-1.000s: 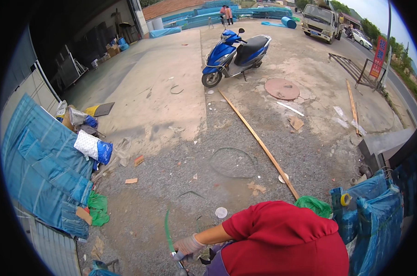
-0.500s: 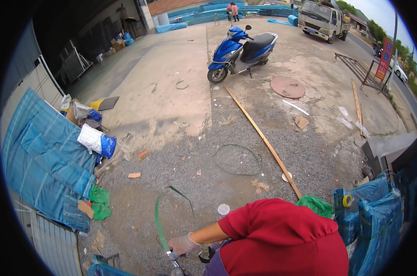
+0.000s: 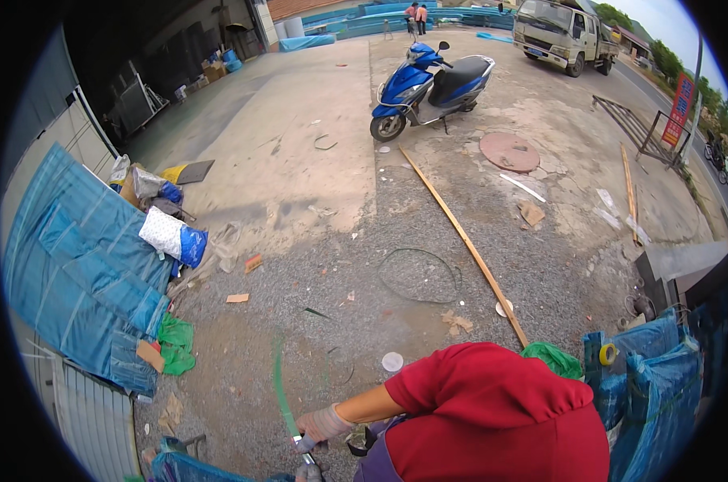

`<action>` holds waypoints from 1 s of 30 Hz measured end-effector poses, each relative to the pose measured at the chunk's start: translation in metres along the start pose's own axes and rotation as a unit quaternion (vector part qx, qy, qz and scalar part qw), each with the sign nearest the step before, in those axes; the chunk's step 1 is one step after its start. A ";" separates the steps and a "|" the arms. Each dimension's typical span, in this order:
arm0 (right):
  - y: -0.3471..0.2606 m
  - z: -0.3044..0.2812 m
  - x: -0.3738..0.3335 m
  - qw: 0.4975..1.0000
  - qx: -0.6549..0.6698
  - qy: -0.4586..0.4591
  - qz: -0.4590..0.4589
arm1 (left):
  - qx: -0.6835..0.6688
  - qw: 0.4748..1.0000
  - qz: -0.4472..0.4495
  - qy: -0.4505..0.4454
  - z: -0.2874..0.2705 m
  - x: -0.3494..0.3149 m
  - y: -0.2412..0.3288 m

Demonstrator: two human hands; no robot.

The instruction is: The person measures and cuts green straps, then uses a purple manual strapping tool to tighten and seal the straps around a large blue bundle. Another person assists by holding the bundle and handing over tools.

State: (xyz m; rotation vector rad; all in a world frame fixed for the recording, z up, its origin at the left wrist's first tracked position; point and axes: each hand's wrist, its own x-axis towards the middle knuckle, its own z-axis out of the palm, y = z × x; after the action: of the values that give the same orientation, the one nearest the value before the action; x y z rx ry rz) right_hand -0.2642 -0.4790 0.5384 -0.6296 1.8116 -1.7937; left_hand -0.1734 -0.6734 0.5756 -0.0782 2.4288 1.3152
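A green plastic strap [image 3: 280, 390] curves up from my right hand [image 3: 324, 424], which wears a pale knit glove and is closed. A narrow silver metal piece [image 3: 305, 450] shows just below these fingers, with the strap's lower end meeting it. At the bottom edge, next to the metal piece, is my left hand [image 3: 308, 474] in a grey glove; its fingers are mostly cut off. The strap's far part is smeared by motion above the gravel. My red sleeve [image 3: 492, 402] and a purple garment fill the lower right.
Blue-wrapped bundles stand lower right [image 3: 661, 386], lower left [image 3: 191, 466] and along the left wall [image 3: 91, 273]. A long wooden strip [image 3: 464, 241] lies on the ground beside a loose strap loop [image 3: 420, 275]. Farther off are a blue scooter [image 3: 432, 88], a truck [image 3: 564, 36] and two people.
The strap's loose end has swung and blurred, and its curve stands straighter above my right hand. My hands have hardly moved. The whole view has shifted slightly.
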 end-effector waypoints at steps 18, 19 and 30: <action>-0.017 0.015 -0.005 0.995 0.053 0.013 0.080 | -0.296 0.950 -0.100 0.031 0.010 -0.007 0.044; -0.017 0.017 -0.005 0.995 0.053 0.012 0.081 | -0.291 0.952 -0.091 0.038 0.011 -0.007 0.045; 0.000 0.029 0.009 0.995 -0.001 0.047 0.090 | -0.194 0.976 0.025 0.093 0.014 -0.007 0.035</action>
State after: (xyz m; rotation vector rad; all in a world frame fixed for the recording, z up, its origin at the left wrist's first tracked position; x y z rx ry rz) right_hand -0.2523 -0.5072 0.5383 -0.3747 1.8690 -1.7265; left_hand -0.1702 -0.6433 0.5987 -0.2544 2.2952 1.8644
